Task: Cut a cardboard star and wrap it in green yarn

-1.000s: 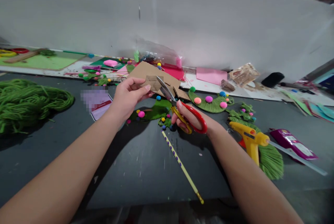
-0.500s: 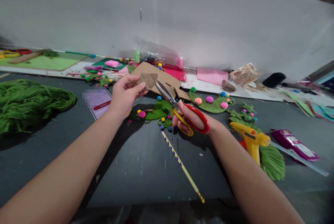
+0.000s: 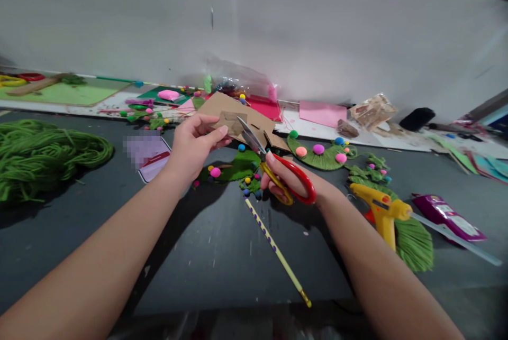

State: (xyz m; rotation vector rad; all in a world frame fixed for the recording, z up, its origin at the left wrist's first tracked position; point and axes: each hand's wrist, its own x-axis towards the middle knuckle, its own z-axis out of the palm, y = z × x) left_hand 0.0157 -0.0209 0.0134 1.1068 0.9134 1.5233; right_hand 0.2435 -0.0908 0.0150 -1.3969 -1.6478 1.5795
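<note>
My left hand (image 3: 200, 141) pinches a small piece of brown cardboard (image 3: 233, 122) by its left edge. Scissors (image 3: 294, 177) with one red and one yellow handle loop are held in my right hand (image 3: 278, 173). Their blades point up and left, with the tips at the right part of the small piece. Behind it lies a larger cardboard sheet (image 3: 218, 103). Below my hands, green felt (image 3: 248, 165) carries several coloured pom-poms. A green yarn-wrapped arc (image 3: 321, 159) with pom-poms sits to the right of the scissors.
A heap of green yarn (image 3: 51, 157) lies left, beside a phone (image 3: 156, 163). A pale pencil (image 3: 278, 253) with purple dots points toward me. On the right are a yellow glue gun (image 3: 379, 210) with a long glue stick and a purple packet (image 3: 446, 218). A wall stands behind.
My left hand and the small cardboard piece have moved slightly right, bringing the piece further in at the scissor blades. My right hand has shifted only a little left.
</note>
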